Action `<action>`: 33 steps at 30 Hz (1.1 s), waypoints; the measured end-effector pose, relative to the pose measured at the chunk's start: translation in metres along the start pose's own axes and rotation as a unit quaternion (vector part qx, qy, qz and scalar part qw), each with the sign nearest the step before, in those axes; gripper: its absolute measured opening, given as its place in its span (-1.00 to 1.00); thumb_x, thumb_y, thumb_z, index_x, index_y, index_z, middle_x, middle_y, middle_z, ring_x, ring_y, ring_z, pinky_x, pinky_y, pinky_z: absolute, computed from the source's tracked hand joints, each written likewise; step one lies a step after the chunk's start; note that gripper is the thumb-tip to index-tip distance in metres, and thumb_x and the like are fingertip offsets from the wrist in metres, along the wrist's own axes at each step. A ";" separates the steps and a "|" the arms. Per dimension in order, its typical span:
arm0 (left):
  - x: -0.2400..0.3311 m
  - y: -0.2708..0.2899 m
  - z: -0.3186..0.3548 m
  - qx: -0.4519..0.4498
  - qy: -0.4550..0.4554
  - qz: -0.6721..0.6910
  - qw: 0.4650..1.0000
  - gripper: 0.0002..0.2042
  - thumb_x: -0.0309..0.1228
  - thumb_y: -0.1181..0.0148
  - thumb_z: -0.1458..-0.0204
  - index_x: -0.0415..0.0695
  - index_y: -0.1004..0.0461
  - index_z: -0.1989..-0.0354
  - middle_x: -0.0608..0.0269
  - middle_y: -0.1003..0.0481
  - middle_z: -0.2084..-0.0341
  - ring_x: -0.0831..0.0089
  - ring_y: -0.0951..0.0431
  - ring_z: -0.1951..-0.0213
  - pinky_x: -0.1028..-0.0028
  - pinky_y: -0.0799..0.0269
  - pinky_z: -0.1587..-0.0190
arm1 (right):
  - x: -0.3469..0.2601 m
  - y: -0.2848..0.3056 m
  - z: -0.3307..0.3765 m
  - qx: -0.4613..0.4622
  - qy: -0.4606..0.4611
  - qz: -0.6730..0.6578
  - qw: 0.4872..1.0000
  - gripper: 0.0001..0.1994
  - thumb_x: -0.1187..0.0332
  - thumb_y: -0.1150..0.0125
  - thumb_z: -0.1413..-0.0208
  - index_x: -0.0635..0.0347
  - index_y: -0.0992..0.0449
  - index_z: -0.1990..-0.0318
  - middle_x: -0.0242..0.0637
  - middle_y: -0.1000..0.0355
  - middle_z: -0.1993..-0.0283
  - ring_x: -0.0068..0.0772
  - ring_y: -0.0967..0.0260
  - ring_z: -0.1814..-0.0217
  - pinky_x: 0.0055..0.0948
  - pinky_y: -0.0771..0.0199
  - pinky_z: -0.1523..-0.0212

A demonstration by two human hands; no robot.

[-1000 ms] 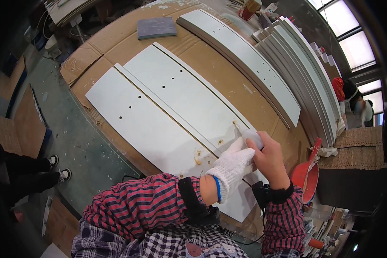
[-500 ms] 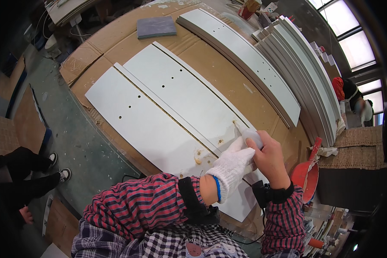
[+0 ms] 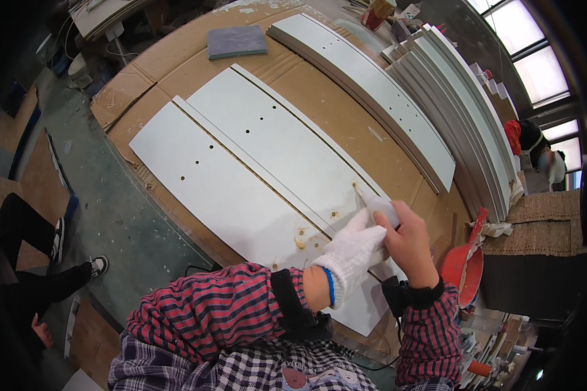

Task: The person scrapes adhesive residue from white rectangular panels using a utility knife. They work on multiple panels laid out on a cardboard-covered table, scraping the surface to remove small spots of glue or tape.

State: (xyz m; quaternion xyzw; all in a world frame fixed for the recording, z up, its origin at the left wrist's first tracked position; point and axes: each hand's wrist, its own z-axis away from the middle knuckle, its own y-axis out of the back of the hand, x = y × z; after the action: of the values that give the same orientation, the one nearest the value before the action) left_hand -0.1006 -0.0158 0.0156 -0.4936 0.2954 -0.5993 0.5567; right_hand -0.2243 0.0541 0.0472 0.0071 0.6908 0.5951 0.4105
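My bare right hand (image 3: pixel 411 242) is closed round a white squeeze bottle (image 3: pixel 383 212). The bottle is tilted, its narrow nozzle touching a small hole near the grooved edge of a white board (image 3: pixel 293 146). In a white knit glove, my left hand (image 3: pixel 351 251) is closed against the bottle's side; its fingertips are partly hidden by the bottle and my right hand. Alongside lies a second white board (image 3: pixel 176 150) with a groove and several drilled holes. Yellowish smears surround some holes close to my left hand.
Cardboard (image 3: pixel 293 85) covers the table. A stack of white boards (image 3: pixel 372 78) lies beyond, with more panels (image 3: pixel 460 111) farther right. A grey block (image 3: pixel 237 42) sits at the far side. A red dustpan-like scoop (image 3: pixel 466 267) is right. Another person's legs (image 3: pixel 36 254) show at left.
My hands and the bottle have barely moved. At the left, the other person's legs and feet have shifted.
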 end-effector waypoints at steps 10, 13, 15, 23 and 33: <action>-0.016 -0.015 0.009 0.026 0.027 -0.031 0.999 -0.59 -0.36 -0.02 -0.18 -0.17 -0.19 -0.19 0.22 -0.38 0.07 0.50 -0.45 0.08 0.53 -0.42 0.04 | 0.010 0.011 0.031 0.009 -0.069 -0.017 0.997 -0.70 0.26 -0.22 -0.10 0.33 -0.48 0.13 -0.07 -0.49 0.49 -0.29 -0.45 0.50 -0.37 -0.42 0.41; -0.021 -0.009 0.005 0.010 0.026 -0.075 0.997 -0.59 -0.38 0.01 -0.19 -0.16 -0.18 -0.21 0.22 -0.37 0.05 0.47 -0.45 0.06 0.50 -0.42 0.02 | 0.010 0.012 0.031 0.013 -0.051 -0.021 0.998 -0.70 0.26 -0.22 -0.10 0.32 -0.49 0.14 -0.10 -0.48 0.53 -0.32 -0.44 0.54 -0.38 -0.41 0.44; -0.023 -0.009 0.002 0.008 0.032 -0.046 0.998 -0.58 -0.36 0.01 -0.19 -0.11 -0.17 -0.23 0.23 -0.36 0.03 0.44 -0.44 0.03 0.48 -0.40 0.03 | 0.010 0.012 0.030 0.016 -0.051 -0.017 0.998 -0.70 0.26 -0.22 -0.09 0.32 -0.49 0.14 -0.08 -0.48 0.50 -0.29 -0.45 0.52 -0.37 -0.41 0.42; -0.010 -0.014 0.005 0.036 0.090 -0.057 0.994 -0.45 -0.25 0.01 -0.18 0.10 -0.04 -0.36 0.28 -0.33 -0.05 0.31 -0.41 -0.08 0.38 -0.29 0.02 | 0.017 0.008 0.021 0.008 -0.039 -0.010 0.999 -0.69 0.27 -0.24 -0.07 0.34 -0.47 0.15 0.07 -0.48 0.37 -0.03 -0.47 0.38 -0.27 -0.43 0.34; -0.010 -0.009 0.002 0.025 0.084 -0.040 0.995 -0.46 -0.28 0.01 -0.20 0.09 -0.06 -0.36 0.28 -0.34 -0.04 0.35 -0.42 -0.04 0.40 -0.32 0.01 | 0.014 0.008 0.018 0.006 -0.028 0.005 1.000 -0.69 0.24 -0.23 -0.08 0.34 -0.47 0.18 0.10 -0.47 0.40 0.05 -0.46 0.40 -0.23 -0.42 0.36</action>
State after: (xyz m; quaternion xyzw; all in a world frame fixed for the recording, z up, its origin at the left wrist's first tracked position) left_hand -0.1033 -0.0040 0.0221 -0.4390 0.3060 -0.6678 0.5173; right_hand -0.2266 0.0783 0.0469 0.0301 0.6824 0.5927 0.4267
